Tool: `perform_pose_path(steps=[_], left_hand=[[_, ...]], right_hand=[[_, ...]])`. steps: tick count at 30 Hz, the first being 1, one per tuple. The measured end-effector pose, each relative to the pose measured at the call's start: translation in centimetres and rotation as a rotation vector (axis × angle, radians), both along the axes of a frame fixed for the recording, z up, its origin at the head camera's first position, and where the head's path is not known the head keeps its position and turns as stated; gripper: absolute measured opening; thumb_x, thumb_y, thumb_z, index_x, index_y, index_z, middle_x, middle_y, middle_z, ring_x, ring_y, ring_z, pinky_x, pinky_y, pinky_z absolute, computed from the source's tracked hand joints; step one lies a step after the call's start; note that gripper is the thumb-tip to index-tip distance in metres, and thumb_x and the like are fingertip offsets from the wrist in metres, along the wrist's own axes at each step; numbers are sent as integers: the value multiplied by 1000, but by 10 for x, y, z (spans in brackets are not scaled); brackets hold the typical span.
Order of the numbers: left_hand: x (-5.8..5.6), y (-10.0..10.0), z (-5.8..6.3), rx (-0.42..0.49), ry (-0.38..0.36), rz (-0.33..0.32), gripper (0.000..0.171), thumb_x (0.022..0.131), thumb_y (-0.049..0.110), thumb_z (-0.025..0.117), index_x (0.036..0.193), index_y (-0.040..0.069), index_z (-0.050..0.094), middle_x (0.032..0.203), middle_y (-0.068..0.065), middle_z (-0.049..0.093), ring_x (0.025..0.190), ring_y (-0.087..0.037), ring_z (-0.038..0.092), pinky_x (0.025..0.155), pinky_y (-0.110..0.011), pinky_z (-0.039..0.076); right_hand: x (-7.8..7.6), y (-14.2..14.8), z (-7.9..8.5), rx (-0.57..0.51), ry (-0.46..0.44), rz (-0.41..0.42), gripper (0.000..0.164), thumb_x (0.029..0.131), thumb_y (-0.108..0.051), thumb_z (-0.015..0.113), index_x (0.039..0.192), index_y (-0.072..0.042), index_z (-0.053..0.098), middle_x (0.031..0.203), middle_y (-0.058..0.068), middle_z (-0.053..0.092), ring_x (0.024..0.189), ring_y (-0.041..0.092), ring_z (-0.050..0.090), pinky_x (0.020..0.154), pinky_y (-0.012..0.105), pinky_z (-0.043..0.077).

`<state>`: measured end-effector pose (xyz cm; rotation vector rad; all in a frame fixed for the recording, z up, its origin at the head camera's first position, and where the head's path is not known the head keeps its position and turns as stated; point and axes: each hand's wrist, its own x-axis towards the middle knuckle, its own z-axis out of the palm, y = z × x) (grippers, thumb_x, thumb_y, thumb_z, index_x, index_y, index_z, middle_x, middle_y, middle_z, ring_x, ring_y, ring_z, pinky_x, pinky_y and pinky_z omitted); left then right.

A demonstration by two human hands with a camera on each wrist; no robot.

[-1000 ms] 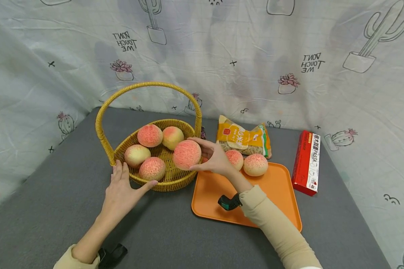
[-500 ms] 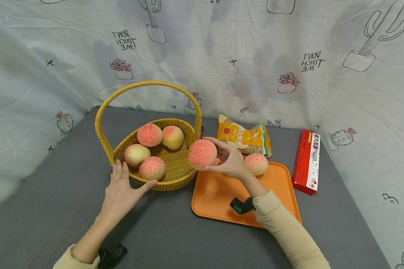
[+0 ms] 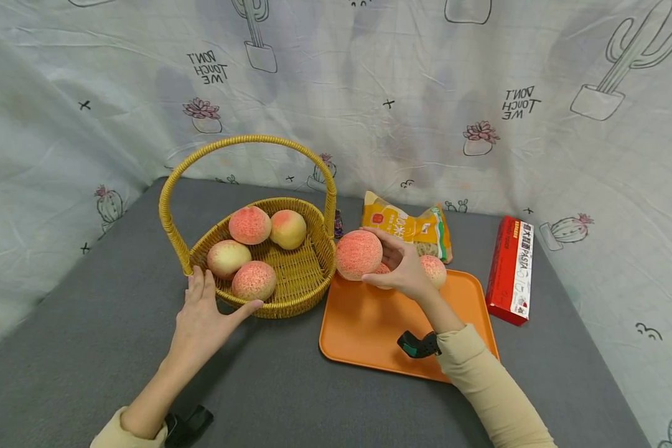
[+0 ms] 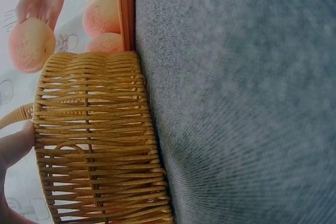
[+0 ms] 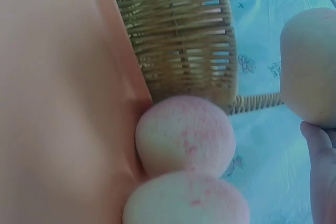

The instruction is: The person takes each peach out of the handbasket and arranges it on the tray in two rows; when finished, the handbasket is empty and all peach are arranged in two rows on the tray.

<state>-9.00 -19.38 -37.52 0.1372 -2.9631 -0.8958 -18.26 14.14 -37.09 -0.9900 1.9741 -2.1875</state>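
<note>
A round pink peach (image 3: 358,255) is gripped between the thumb and fingers of my right hand (image 3: 406,270), raised over the left edge of the orange tray (image 3: 364,339). Behind that hand, peaches sit along the tray's back: one (image 3: 382,277) peeks out under the held fruit and another (image 3: 434,270) shows at the right. In the left wrist view, the tray's peaches (image 4: 102,17) line up past the basket. My left hand (image 3: 204,323) rests on the front-left rim of the yellow wicker basket (image 3: 291,306), fingers straight and thumb spread. Several peaches (image 3: 249,225) lie inside the basket.
The basket's tall hooped handle (image 3: 246,140) arches over it. A yellow bag of pasta (image 3: 406,224) lies behind the tray, and a red pasta box (image 3: 509,270) lies to its right. A printed curtain (image 3: 369,93) hangs behind the grey tabletop (image 3: 291,398).
My right hand has carried the peach rightward, from over the basket to over the tray's left edge. My left hand stays at the basket rim.
</note>
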Motion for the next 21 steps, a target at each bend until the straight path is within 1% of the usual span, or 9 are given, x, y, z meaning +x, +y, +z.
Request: perform_pose_path(steps=[5, 7, 14, 19, 21], left_hand=[[0, 0, 0, 4, 7, -1, 120, 82, 68, 62, 149, -15, 7, 155, -34, -4, 137, -59, 7, 100, -74, 19], [0, 0, 0, 2, 8, -1, 120, 82, 68, 62, 149, -15, 7, 155, -34, -4, 137, -59, 8, 100, -74, 20], [0, 0, 2, -7, 12, -2, 120, 82, 68, 63, 148, -16, 7, 154, -35, -3, 136, -60, 9, 100, -74, 20], [0, 0, 2, -6, 4, -4, 120, 82, 68, 62, 149, -15, 6, 155, -34, -5, 135, -61, 9, 100, -74, 21], [0, 0, 2, -6, 1, -6, 120, 82, 68, 62, 149, -15, 6, 155, -34, -5, 135, -61, 10, 100, -74, 21]], right_hand=[[3, 15, -2, -18, 3, -30, 91, 71, -16, 89, 141, 14, 39, 132, -1, 57, 117, 15, 58, 97, 31, 47], [4, 21, -3, -39, 2, -42, 92, 70, -14, 89, 141, 15, 38, 131, -2, 58, 116, 14, 58, 96, 29, 48], [10, 44, -6, -70, 7, -95, 84, 71, 5, 84, 140, 18, 37, 131, -1, 59, 114, 15, 60, 94, 27, 49], [16, 60, -6, -86, 9, -121, 78, 71, 12, 80, 139, 13, 43, 129, 0, 61, 113, 14, 61, 92, 26, 49], [17, 67, -7, -90, 12, -129, 77, 71, 15, 77, 140, 13, 43, 129, 0, 61, 114, 14, 61, 92, 26, 49]])
